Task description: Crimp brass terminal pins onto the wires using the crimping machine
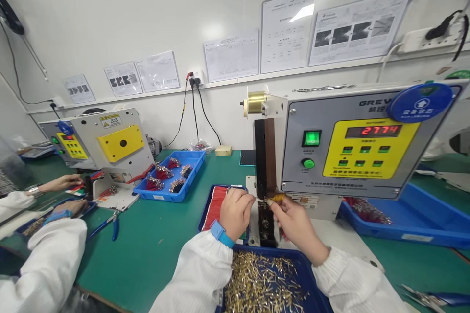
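Note:
My left hand (237, 212), with a blue wrist strap (222, 234), is closed in a pinch at the left side of the crimping machine's press head (266, 227). What its fingertips hold is too small to make out. My right hand (295, 222) is closed in a pinch at the right side of the same spot, its fingertips close to the left ones. A yellow cover (278, 197) shows at its index finger; the small piece there cannot be made out. Red wires (215, 208) lie in a tray beside my left hand. Loose gold-coloured metal terminals (264, 283) fill a blue tray below both hands.
The machine's grey panel (312, 156) shows a red 2774. A blue bin (414, 220) with wire bundles stands right, pliers (436, 298) in front. Left are another blue bin (172, 193), blue-handled pliers (106, 225), and a co-worker's hands (69, 208) at a second machine (121, 142).

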Available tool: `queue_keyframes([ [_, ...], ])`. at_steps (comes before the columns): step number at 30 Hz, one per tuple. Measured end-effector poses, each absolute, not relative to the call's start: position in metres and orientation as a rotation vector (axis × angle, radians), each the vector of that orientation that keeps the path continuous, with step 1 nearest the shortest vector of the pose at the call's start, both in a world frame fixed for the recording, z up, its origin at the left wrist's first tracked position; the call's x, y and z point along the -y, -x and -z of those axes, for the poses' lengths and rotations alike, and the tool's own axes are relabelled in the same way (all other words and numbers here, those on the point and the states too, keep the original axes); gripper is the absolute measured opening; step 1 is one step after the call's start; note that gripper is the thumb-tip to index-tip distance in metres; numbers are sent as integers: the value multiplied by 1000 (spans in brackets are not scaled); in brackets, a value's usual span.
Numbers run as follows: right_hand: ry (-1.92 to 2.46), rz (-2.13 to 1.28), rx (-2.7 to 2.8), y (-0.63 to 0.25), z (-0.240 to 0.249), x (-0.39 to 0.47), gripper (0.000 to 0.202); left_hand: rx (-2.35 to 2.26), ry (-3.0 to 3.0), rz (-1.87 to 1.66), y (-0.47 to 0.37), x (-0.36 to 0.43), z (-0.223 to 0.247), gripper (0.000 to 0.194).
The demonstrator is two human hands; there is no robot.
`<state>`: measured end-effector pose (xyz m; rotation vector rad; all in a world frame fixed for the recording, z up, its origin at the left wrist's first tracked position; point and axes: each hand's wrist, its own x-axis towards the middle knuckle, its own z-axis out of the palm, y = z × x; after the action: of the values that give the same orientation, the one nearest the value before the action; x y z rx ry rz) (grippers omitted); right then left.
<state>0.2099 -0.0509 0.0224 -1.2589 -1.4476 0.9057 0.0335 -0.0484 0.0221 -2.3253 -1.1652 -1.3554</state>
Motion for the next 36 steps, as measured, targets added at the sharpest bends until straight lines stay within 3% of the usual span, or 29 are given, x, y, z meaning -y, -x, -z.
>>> queue_keyframes([
  [7,1256,-725,1519,-209,-12,48,36,1180,2353,1348,-33,47,-20,21],
  [36,1233,-711,1547,-208,-16,55,31,1191,2379,1313,-33,47,-19,20],
])
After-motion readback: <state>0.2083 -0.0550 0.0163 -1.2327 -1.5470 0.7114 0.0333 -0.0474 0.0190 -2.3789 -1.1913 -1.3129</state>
